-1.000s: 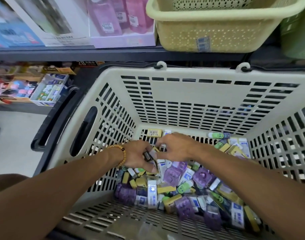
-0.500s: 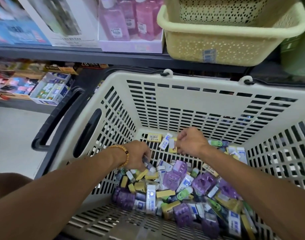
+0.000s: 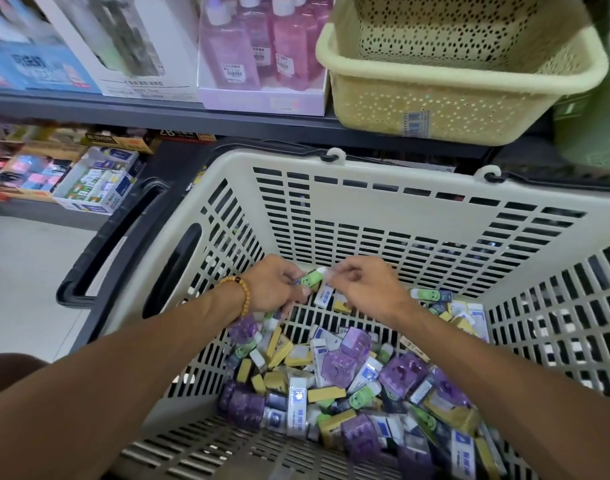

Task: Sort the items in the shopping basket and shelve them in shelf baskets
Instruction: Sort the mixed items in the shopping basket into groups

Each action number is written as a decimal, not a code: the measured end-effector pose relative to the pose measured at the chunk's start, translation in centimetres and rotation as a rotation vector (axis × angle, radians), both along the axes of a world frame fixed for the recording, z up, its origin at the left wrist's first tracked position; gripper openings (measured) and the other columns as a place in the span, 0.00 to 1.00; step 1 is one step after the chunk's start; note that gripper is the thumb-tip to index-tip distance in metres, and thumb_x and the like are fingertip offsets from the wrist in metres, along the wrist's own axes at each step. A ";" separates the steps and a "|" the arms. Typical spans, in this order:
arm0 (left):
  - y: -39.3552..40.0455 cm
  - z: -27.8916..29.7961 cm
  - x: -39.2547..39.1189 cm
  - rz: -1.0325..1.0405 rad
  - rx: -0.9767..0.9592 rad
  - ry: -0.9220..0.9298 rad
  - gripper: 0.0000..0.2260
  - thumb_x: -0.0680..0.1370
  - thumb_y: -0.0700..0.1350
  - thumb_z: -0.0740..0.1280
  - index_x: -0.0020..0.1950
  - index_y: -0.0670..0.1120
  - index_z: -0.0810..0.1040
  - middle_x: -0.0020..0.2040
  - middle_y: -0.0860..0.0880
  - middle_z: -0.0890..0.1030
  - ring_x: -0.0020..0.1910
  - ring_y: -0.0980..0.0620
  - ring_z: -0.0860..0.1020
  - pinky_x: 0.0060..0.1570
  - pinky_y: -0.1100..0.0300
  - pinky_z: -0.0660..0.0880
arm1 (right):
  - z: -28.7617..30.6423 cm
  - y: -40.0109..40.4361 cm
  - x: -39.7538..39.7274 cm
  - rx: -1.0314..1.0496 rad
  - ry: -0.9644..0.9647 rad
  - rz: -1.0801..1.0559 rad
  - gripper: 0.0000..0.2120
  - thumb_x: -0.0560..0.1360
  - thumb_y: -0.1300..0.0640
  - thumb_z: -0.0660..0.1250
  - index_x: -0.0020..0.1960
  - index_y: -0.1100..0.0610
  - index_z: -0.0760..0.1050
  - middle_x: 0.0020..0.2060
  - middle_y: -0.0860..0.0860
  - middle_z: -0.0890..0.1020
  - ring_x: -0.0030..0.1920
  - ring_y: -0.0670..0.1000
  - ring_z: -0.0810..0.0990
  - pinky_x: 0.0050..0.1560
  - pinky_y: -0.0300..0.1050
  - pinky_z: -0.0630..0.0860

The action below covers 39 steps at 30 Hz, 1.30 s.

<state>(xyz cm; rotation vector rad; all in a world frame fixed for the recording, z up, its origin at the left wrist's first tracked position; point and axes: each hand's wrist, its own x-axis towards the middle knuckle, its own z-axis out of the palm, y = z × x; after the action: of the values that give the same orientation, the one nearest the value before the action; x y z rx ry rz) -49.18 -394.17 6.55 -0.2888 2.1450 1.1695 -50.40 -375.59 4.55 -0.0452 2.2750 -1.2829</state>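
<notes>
Nearest the camera, a heap of small packaged items (image 3: pixel 348 393), purple, yellow, white-and-blue and green, covers the floor of the cream slotted plastic shopping basket (image 3: pixel 365 202). Above the heap's far edge, both hands meet. The left hand (image 3: pixel 274 289), with a beaded bracelet at the wrist, curls its fingers round a small green-and-white packet (image 3: pixel 312 279). The right hand (image 3: pixel 362 284) pinches the same packet's white end between thumb and fingertips. What else the left hand holds cannot be told.

Beyond, on the dark shelf (image 3: pixel 158 116), stands a pale yellow perforated shelf basket (image 3: pixel 435 109); the part of its interior in view shows no items. Pink bottles in a carton (image 3: pixel 258 53) stand beside it.

Judgement: sorting is at an early stage. Nearly all stock remains in the shopping basket, and nothing is seen shelved.
</notes>
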 end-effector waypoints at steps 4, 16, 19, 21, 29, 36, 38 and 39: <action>1.7 0.5 0.5 0.054 0.163 -0.094 0.08 0.77 0.35 0.67 0.55 0.34 0.79 0.42 0.41 0.80 0.24 0.57 0.70 0.25 0.65 0.73 | 1.4 -0.1 0.0 -0.191 -0.202 0.009 0.03 0.78 0.61 0.67 0.52 0.58 0.78 0.36 0.53 0.83 0.29 0.46 0.79 0.30 0.38 0.76; 1.9 1.2 0.1 0.342 0.299 -0.153 0.16 0.73 0.24 0.60 0.57 0.38 0.76 0.52 0.43 0.79 0.50 0.51 0.80 0.44 0.62 0.79 | -0.7 4.0 -0.6 0.171 -0.297 -0.117 0.06 0.78 0.61 0.67 0.46 0.64 0.79 0.40 0.57 0.84 0.36 0.51 0.83 0.38 0.42 0.81; 2.6 1.3 0.2 0.402 0.344 -0.032 0.14 0.75 0.27 0.64 0.57 0.41 0.77 0.52 0.44 0.82 0.50 0.53 0.83 0.46 0.63 0.79 | 0.2 3.5 -0.4 0.255 -0.082 -0.062 0.08 0.78 0.56 0.67 0.45 0.60 0.82 0.40 0.49 0.83 0.36 0.46 0.80 0.38 0.40 0.78; 3.2 1.5 0.1 0.447 0.396 0.040 0.13 0.75 0.27 0.65 0.55 0.41 0.78 0.52 0.43 0.83 0.50 0.51 0.83 0.51 0.59 0.80 | 1.1 2.8 0.2 -0.033 -0.270 -0.032 0.08 0.77 0.53 0.68 0.47 0.57 0.82 0.40 0.51 0.85 0.35 0.46 0.80 0.34 0.38 0.75; 2.9 -0.5 -1.2 0.163 0.036 0.294 0.13 0.74 0.41 0.72 0.58 0.44 0.76 0.51 0.50 0.79 0.50 0.55 0.79 0.49 0.65 0.77 | 1.5 4.2 0.0 -0.271 -0.423 -0.164 0.04 0.77 0.66 0.66 0.50 0.63 0.79 0.37 0.55 0.82 0.34 0.49 0.80 0.36 0.40 0.77; 2.1 -4.6 -1.6 -0.461 -0.661 0.450 0.16 0.76 0.47 0.69 0.63 0.48 0.76 0.57 0.46 0.77 0.52 0.48 0.75 0.52 0.57 0.74 | 0.2 7.4 -0.2 0.200 -0.294 -0.060 0.05 0.74 0.61 0.68 0.40 0.61 0.78 0.29 0.51 0.75 0.28 0.47 0.71 0.28 0.38 0.70; 1.8 -4.9 -1.6 -0.449 -0.672 0.454 0.14 0.75 0.50 0.70 0.59 0.49 0.77 0.49 0.48 0.79 0.47 0.50 0.76 0.48 0.57 0.74 | -0.4 6.8 -0.3 0.235 -0.282 -0.048 0.05 0.75 0.61 0.67 0.41 0.62 0.78 0.31 0.53 0.78 0.29 0.48 0.75 0.29 0.39 0.72; 1.6 -5.0 -1.7 -0.421 -0.651 0.433 0.15 0.74 0.52 0.71 0.58 0.48 0.77 0.44 0.50 0.78 0.43 0.51 0.76 0.44 0.58 0.75 | -0.7 6.5 -0.4 0.217 -0.286 -0.080 0.04 0.76 0.63 0.67 0.45 0.63 0.79 0.34 0.55 0.80 0.31 0.49 0.77 0.30 0.39 0.74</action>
<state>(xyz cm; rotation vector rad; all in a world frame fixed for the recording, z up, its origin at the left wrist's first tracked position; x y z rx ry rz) -50.86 -392.59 1.55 0.1574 2.7480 0.2845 -50.82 -369.10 3.84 0.2906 2.1686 -1.0012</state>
